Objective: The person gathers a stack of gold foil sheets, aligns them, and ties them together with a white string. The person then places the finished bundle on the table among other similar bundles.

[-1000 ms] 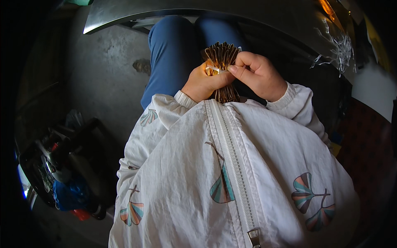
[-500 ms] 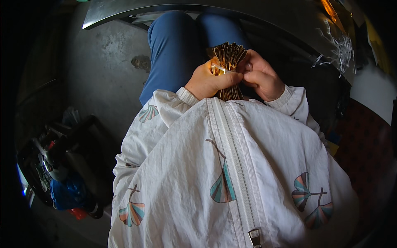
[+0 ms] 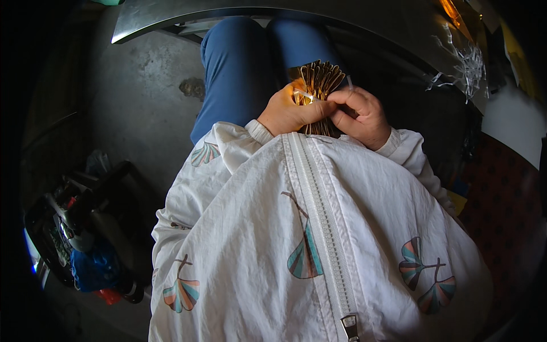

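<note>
A bundle of pleated gold foil paper stands over my lap, its folded edges fanning out at top and bottom. My left hand is closed round its middle, thumb pressed across the front. A thin white strip crosses the waist of the bundle near that thumb. On the other side, my right hand is closed in a pinch against the left thumb tip, and a whitish strip end sticks up above its fingers. The back of the bundle is hidden.
Beyond my knees runs a metal table edge. Shredded white strips hang at the right, near orange foil. A dark cart-like frame with a blue bag stands on the floor at left. A red patterned surface lies at right.
My right hand has shifted from behind the bundle's right side to the front, fingers now pinching, with a strip end showing above them. The left hand keeps its hold.
</note>
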